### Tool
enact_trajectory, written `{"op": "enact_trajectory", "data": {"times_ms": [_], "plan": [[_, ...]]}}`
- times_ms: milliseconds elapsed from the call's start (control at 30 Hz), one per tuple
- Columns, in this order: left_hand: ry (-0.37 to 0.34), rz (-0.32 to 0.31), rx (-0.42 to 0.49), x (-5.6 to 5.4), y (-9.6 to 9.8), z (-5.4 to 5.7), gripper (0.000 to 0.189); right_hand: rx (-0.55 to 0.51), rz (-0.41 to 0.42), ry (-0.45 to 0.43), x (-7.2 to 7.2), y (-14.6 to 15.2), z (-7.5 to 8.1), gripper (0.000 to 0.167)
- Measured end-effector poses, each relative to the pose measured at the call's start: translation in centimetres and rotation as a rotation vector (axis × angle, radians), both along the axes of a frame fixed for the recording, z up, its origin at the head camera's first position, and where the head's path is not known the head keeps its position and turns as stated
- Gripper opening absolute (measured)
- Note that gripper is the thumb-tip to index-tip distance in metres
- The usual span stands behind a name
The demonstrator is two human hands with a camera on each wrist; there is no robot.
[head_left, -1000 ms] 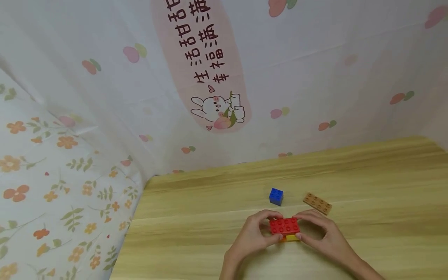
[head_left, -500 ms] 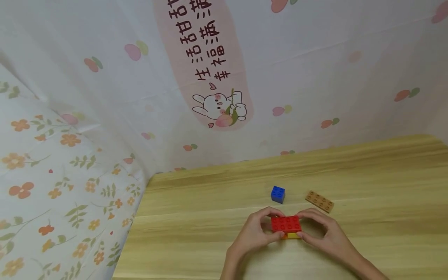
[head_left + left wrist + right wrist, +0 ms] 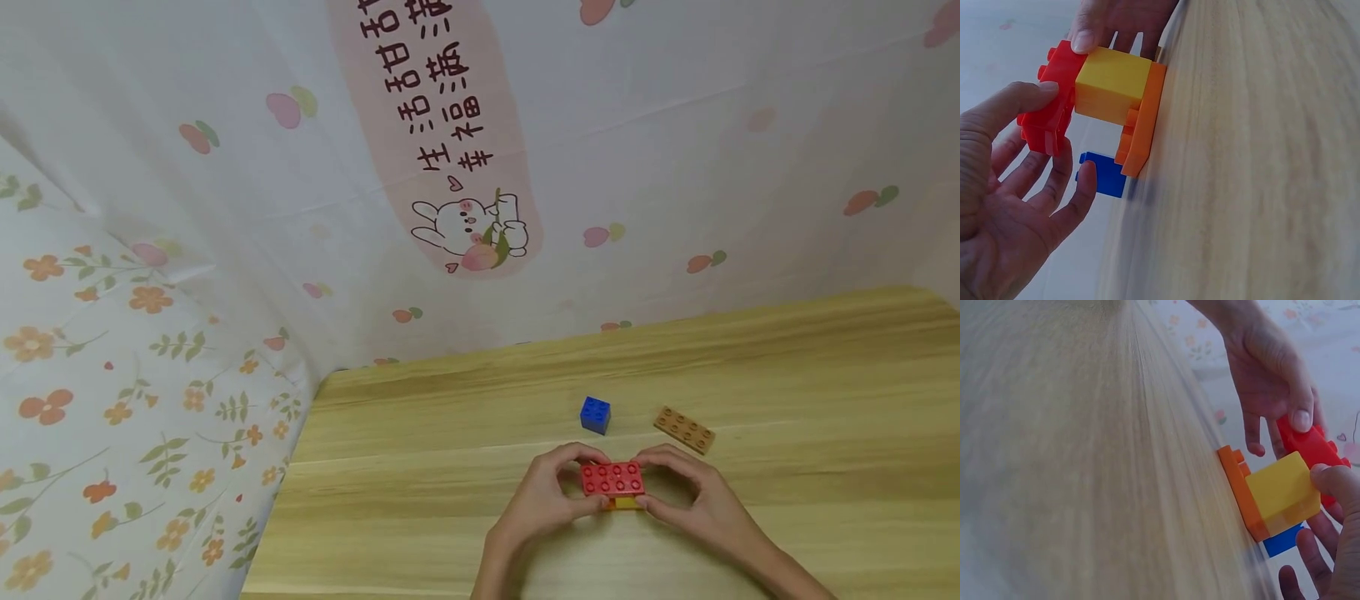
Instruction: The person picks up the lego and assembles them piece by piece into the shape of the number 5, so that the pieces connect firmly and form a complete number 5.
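Observation:
Both hands are at a small stack of toy building bricks. A red eight-stud brick [image 3: 612,479] is on top, over a yellow brick [image 3: 1113,81], which stands on one end of an orange plate [image 3: 1147,122] on the table. My left hand [image 3: 546,490] pinches the red brick's left end between thumb and fingers. At its right end, my right hand [image 3: 697,493] grips it, the thumb tip [image 3: 1321,470] lying where red meets yellow. The red brick overhangs the yellow one towards the left hand. The right fingers' far tips are partly hidden.
Behind the hands, a blue four-stud brick [image 3: 596,415] stands on the wooden table [image 3: 420,450]. Right of it lies a flat tan eight-stud plate [image 3: 684,430]. A printed cloth [image 3: 637,150] hangs at the table's back edge, with a floral one [image 3: 135,400] at the left.
The head view has shifted slightly. Both hands keep their hold on the red brick, and the other bricks stay where they were.

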State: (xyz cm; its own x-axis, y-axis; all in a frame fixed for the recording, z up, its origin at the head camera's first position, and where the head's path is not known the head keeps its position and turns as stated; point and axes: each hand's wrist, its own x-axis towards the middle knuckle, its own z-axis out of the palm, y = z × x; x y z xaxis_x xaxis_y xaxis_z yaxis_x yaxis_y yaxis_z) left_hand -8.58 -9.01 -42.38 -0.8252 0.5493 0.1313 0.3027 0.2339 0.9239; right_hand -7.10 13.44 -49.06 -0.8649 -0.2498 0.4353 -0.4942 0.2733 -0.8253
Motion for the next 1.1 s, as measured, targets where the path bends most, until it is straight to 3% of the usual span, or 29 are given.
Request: {"op": "enact_trajectory", "data": {"times_ms": [167,267,467,800,1100], "plan": [[-0.011,0.011,0.009,-0.6,-0.1,-2.2,0.038,-0.022,0.011,-0.007,0.0,-0.1,0.1,0.043],[-0.033,0.01,0.006,-0.8,-0.1,-2.7,0.037,-0.034,0.018,-0.035,-0.1,0.0,-0.1,0.041],[-0.061,0.014,0.01,-0.9,-0.2,-2.6,0.035,-0.04,0.024,-0.073,-0.3,0.3,-0.2,0.04],[-0.104,0.052,0.004,-0.7,-0.1,-2.5,0.037,0.001,0.031,0.014,-0.3,0.0,-0.1,0.042],[-0.146,0.07,0.029,-0.7,0.0,-2.8,0.036,-0.008,0.058,-0.013,-0.4,0.0,-0.4,0.04]]}}
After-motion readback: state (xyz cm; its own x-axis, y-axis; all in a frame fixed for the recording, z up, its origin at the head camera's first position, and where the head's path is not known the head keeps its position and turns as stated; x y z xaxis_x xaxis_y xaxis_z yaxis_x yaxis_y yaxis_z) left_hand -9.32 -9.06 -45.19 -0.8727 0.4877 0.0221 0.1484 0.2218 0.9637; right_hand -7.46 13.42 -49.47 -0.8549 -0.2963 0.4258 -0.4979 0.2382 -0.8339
